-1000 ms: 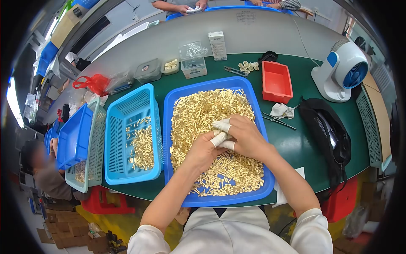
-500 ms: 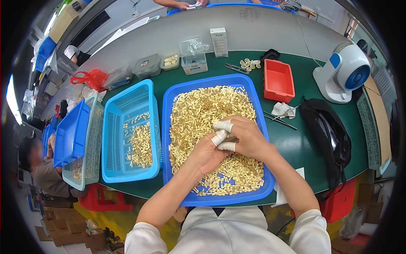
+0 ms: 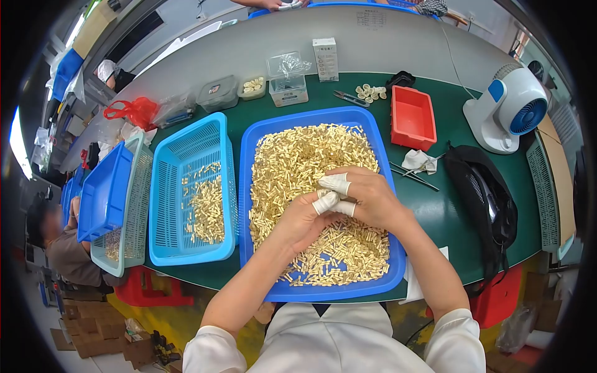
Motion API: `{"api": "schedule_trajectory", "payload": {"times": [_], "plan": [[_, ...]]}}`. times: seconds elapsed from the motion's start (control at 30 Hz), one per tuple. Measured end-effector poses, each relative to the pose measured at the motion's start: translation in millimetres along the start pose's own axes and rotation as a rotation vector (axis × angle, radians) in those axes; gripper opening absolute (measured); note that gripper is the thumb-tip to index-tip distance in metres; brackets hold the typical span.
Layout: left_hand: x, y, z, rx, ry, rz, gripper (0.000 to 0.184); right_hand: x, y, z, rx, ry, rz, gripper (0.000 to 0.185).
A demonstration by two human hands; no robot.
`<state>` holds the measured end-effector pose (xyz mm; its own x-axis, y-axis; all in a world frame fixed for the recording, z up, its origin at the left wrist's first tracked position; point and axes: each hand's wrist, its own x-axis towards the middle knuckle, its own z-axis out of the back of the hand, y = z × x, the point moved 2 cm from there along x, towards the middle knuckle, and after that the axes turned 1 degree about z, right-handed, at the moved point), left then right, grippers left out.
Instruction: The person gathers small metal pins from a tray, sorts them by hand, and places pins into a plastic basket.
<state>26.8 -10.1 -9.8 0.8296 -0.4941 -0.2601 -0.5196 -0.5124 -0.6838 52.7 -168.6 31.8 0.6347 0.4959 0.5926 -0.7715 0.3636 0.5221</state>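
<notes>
Green-topped counter (image 3: 438, 224): drifted slightly in my view over the last half-second; to the right, green surface shows between tray and bag.

Rectangular deep-blue plastic tray (image 3: 348, 292): near rim at the counter's front edge, close to the person's front; raised rims all round.

Light-blue perforated plastic basket (image 3: 186, 259): left of the tray, only a narrow gap between — sideways room is tightest here.

Black fabric bag (image 3: 479, 199): right, well apart from the tray.

Right hand (image 3: 373, 196) and left hand (image 3: 305, 221): together over the tray, inside its rims. The right thumb now sits closer in, against the left thumb; I judge this a small adjustment, the handling staying over the tray.

White-covered fingers (image 3: 336, 183): curled, tips nearly meeting; whether they grip anything I cannot tell.

Small gold-coloured cylindrical pieces (image 3: 311, 149): heaped in the tray, a smaller batch in the basket.
</notes>
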Motion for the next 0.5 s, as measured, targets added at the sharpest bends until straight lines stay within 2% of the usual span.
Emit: {"api": "schedule_trajectory", "payload": {"times": [0.1, 0.3, 0.5], "plan": [[0.0, -0.7, -0.6, -0.003, -0.028, -0.007, 0.023, -2.1, -4.9, 0.5, -0.029, 0.063, 0.015, 0.04], [-1.5, -4.3, -12.5, -0.182, 0.037, -0.001, 0.024, -3.1, -7.9, 0.0, 0.052, 0.034, -0.03, 0.035], [-0.3, 1.4, -2.4, -0.037, -0.016, -0.008, 0.025, -4.7, -7.4, -3.5, 0.025, 0.074, 0.0, 0.042]]}}
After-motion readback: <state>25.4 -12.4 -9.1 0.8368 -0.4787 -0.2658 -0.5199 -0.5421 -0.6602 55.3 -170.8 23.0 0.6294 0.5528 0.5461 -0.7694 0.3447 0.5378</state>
